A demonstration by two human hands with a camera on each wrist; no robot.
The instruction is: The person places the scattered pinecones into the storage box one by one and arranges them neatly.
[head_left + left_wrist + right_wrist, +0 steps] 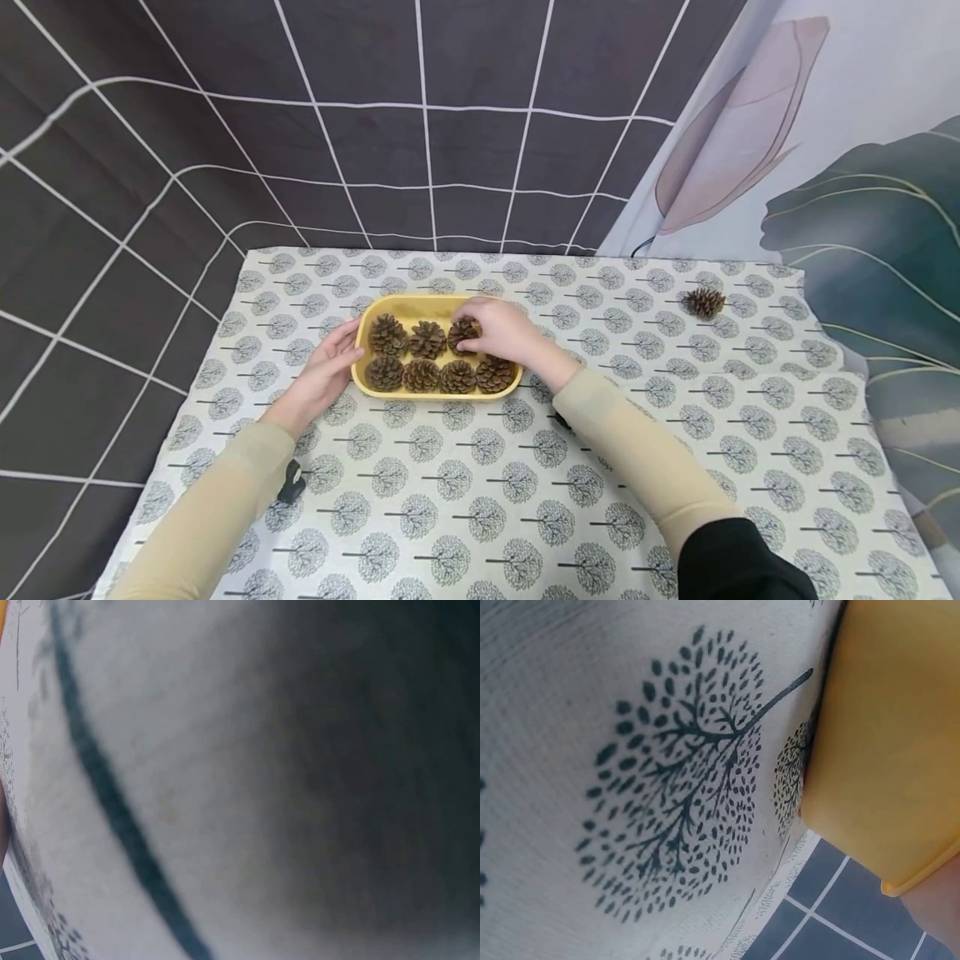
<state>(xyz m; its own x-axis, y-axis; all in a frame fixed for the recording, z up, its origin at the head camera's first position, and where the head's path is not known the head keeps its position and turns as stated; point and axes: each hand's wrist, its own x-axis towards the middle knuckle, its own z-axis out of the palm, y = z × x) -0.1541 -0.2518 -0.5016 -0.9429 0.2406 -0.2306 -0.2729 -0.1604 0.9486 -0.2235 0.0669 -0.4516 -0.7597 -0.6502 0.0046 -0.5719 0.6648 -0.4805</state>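
A yellow oblong tray (397, 307) stands on the tree-print tablecloth and holds several brown pine cones in two rows. My right hand (491, 327) reaches over the tray's right end and its fingers curl round a pine cone (461, 332) in the back row. My left hand (327, 364) rests with straight fingers against the tray's left end. One more pine cone (705, 302) lies alone on the cloth at the far right. The right wrist view shows the tray's yellow wall (885, 750) close up; the left wrist view is a blur of cloth.
The table's cloth (480, 500) runs to a dark grid-patterned backdrop (375, 125) behind and to the left. A leaf-print curtain (862, 208) hangs on the right. Small black clips (291, 483) sit near both forearms.
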